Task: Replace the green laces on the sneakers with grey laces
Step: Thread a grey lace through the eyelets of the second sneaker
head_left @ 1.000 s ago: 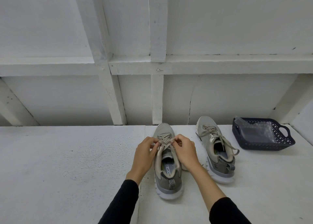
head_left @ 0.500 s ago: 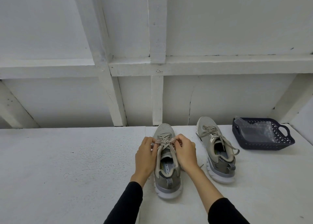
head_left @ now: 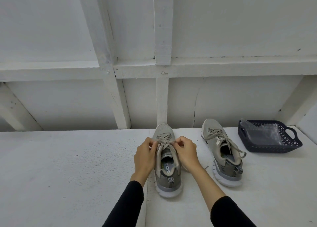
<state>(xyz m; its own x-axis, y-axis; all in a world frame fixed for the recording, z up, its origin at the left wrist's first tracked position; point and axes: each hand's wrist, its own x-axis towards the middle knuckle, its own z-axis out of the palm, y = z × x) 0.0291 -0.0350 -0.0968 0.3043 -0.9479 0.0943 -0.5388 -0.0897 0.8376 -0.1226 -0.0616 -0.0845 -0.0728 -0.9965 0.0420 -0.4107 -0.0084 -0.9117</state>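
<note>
I see both hands, left hand point(head_left: 145, 155) and right hand point(head_left: 186, 152), pinching the near sneaker's point(head_left: 167, 159) lace point(head_left: 164, 143); far sneaker point(head_left: 221, 151) looks laced, untied.

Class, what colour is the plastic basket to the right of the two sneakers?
Dark navy blue, with a lattice wall; the basket shows in the head view.

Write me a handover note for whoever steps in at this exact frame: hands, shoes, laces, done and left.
Left hand and right hand: both pinch the lace at the upper eyelets of the near sneaker, one on each side.
Far sneaker: right of it, laced, ends loose and untied.
Basket: far right, holds a clear bag; its contents cannot be told.
Done: both sneakers carry pale greyish laces; no green lace is in view.
Left: probably finish and tie both.
</note>
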